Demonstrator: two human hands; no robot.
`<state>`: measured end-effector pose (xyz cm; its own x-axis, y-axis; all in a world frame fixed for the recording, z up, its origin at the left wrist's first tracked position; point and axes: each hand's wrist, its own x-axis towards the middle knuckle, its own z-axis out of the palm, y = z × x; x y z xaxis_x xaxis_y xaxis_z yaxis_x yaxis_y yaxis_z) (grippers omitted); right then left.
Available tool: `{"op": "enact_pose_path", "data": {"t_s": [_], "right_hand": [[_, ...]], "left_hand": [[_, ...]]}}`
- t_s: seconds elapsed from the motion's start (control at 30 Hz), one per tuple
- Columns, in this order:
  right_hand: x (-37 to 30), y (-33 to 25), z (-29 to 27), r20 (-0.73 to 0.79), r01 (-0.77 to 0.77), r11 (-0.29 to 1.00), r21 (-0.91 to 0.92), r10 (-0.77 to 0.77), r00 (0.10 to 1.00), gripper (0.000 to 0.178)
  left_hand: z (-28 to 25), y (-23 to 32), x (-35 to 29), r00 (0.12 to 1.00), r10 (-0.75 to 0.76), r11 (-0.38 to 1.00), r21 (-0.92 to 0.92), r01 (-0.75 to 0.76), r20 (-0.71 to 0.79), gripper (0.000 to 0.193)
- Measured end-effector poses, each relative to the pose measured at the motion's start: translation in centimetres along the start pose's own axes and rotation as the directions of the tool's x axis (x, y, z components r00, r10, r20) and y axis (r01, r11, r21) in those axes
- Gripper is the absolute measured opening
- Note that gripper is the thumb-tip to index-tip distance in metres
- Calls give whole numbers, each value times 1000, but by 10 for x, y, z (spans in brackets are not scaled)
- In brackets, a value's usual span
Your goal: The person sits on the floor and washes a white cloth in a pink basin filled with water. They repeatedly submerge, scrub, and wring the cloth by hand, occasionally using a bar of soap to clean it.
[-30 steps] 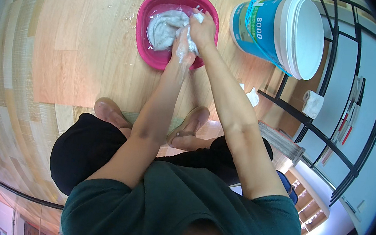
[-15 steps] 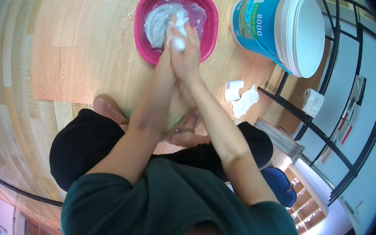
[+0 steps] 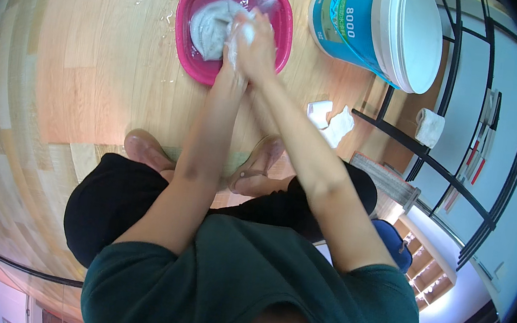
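A pink basin [image 3: 181, 44] stands on the floor in front of my feet. Inside it lies a bunched, wet, whitish cloth [image 3: 207, 31] in a little sudsy water. My left hand [image 3: 232, 50] and my right hand [image 3: 260, 48] press together over the basin's right half, closed around a foamy part of the cloth. Suds coat the fingers and the left wrist. Motion blur and the overlapping right hand hide most of the left fingers.
A large blue and white bucket [image 3: 356, 29] lies tilted to the right of the basin. Crumpled white papers [image 3: 339, 127] rest on the floor below it. A black metal frame [image 3: 425, 155] runs along the right, with a white roll [image 3: 429, 128] near it. Wet drops dot the floor at left.
Both hands have shifted within their rubbing motion, the right now wrapping more over the left. The whole view has moved slightly, so the basin and bucket sit higher and further left.
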<state>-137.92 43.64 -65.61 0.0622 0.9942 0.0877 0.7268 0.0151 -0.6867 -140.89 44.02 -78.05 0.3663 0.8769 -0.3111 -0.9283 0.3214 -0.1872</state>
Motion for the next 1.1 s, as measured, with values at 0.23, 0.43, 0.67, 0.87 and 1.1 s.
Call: {"op": "enact_pose_path", "data": {"t_s": [0.23,0.43,0.67,0.87,1.1], "right_hand": [[48,72,-59,-38,-538,724,431,611,791,44],[17,24,-71,13,-311,676,668,408,913,37],[-12,-20,-32,-27,320,940,-115,-325,945,8],[48,29,-6,134,-391,911,132,375,917,28],[14,19,7,-41,92,996,12,-91,995,31]], "left_hand": [[79,10,-5,904,409,868,358,-344,-122,54],[93,-18,-22,944,128,979,192,-71,-304,60],[14,3,22,988,87,962,268,-50,-131,46],[64,-16,-3,970,172,960,250,-125,-172,47],[20,-6,-4,988,-43,982,-176,69,148,39]]}}
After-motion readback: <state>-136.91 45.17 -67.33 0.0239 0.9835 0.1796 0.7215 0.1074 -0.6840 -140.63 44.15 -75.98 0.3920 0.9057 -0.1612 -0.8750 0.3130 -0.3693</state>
